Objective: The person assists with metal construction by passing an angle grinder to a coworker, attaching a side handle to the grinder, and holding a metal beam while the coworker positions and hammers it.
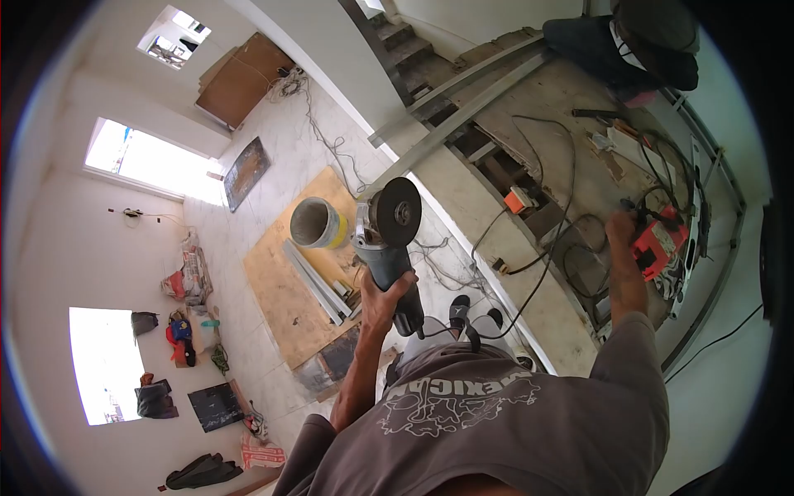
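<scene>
My left hand (387, 299) is wrapped round the dark body of an angle grinder (387, 256), held upright in front of me. Its black cutting disc (399, 212) points up, and a cord leaves the lower end. On the right, my right hand (620, 225) reaches out beside a red machine (660, 245) that looks like a portable welder. Its fingers are closed at a small dark piece among black cables (657, 169); what exactly they hold I cannot make out.
A bucket (313, 223) and metal profiles (318, 285) lie on a plywood sheet (265, 269). An orange outlet box (518, 201) with cords sits on the raised ledge. Long metal beams (471, 107) span the gap there. A person in a cap (657, 29) crouches at upper right.
</scene>
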The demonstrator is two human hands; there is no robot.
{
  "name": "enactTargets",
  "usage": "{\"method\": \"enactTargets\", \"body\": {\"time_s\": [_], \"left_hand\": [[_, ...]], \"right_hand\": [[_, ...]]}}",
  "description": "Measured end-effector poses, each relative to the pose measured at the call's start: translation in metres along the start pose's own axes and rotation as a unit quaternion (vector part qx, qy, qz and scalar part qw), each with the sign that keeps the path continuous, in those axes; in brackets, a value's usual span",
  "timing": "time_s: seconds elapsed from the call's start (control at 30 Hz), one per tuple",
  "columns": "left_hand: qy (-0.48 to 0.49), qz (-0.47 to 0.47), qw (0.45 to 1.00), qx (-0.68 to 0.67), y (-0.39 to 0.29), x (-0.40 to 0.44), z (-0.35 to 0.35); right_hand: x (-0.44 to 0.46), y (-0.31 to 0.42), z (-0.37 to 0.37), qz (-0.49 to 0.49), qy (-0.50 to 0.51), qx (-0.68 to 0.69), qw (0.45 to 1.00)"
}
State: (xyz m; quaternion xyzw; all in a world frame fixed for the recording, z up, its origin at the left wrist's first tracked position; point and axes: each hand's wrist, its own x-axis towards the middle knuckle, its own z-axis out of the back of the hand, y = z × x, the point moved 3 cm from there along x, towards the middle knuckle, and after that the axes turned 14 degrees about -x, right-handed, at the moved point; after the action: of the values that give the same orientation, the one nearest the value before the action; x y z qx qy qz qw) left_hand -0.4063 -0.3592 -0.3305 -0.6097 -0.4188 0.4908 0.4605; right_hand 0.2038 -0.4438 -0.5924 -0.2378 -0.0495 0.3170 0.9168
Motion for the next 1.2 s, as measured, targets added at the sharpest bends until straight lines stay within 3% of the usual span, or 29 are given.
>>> {"method": "enactTargets", "body": {"time_s": [0.1, 0.2, 0.3, 0.4, 0.5, 0.57, 0.63, 0.73, 0.83, 0.93, 1.03, 1.13, 1.2], "left_hand": [[0.051, 0.035, 0.994, -0.088, -0.002, -0.008, -0.002], [0.079, 0.045, 0.986, -0.136, 0.001, -0.015, -0.002], [0.1, 0.034, 0.983, -0.15, 0.0, -0.02, 0.0], [0.093, 0.02, 0.982, -0.16, -0.007, -0.029, -0.004], [0.111, 0.042, 0.978, -0.173, 0.0, -0.031, 0.0], [0.122, 0.05, 0.972, -0.194, 0.006, -0.029, -0.002], [0.128, 0.049, 0.969, -0.205, 0.005, -0.028, -0.008], [0.172, 0.044, 0.963, -0.205, 0.002, -0.019, -0.016], [0.233, 0.048, 0.946, -0.218, 0.001, -0.007, -0.025], [0.295, 0.046, 0.933, -0.201, 0.002, 0.011, -0.037], [0.35, 0.039, 0.923, -0.157, -0.011, 0.021, -0.053], [0.385, 0.056, 0.91, -0.145, -0.022, 0.028, -0.06], [0.393, 0.015, 0.915, -0.095, -0.024, 0.031, -0.064]], "right_hand": [[0.009, 0.0, -0.015, -0.009, -0.103, 0.033, 0.994], [0.0, 0.001, 0.004, -0.025, -0.009, 0.112, 0.993], [0.031, 0.011, -0.057, -0.02, -0.1, 0.086, 0.991], [-0.013, 0.004, 0.023, -0.062, -0.077, 0.112, 0.989], [-0.027, 0.011, 0.08, -0.066, -0.115, 0.073, 0.988], [-0.006, 0.016, 0.077, -0.036, -0.176, 0.114, 0.977], [-0.018, 0.013, 0.123, -0.102, -0.134, 0.238, 0.956], [-0.045, -0.006, 0.177, -0.085, -0.158, 0.289, 0.94], [-0.113, -0.043, 0.245, -0.072, -0.119, 0.472, 0.871], [-0.188, -0.075, 0.304, 0.009, -0.078, 0.647, 0.759], [-0.281, -0.098, 0.383, 0.036, -0.093, 0.636, 0.765], [-0.349, -0.094, 0.431, 0.056, -0.164, 0.682, 0.71], [-0.384, -0.083, 0.451, 0.095, -0.186, 0.671, 0.711]]}}
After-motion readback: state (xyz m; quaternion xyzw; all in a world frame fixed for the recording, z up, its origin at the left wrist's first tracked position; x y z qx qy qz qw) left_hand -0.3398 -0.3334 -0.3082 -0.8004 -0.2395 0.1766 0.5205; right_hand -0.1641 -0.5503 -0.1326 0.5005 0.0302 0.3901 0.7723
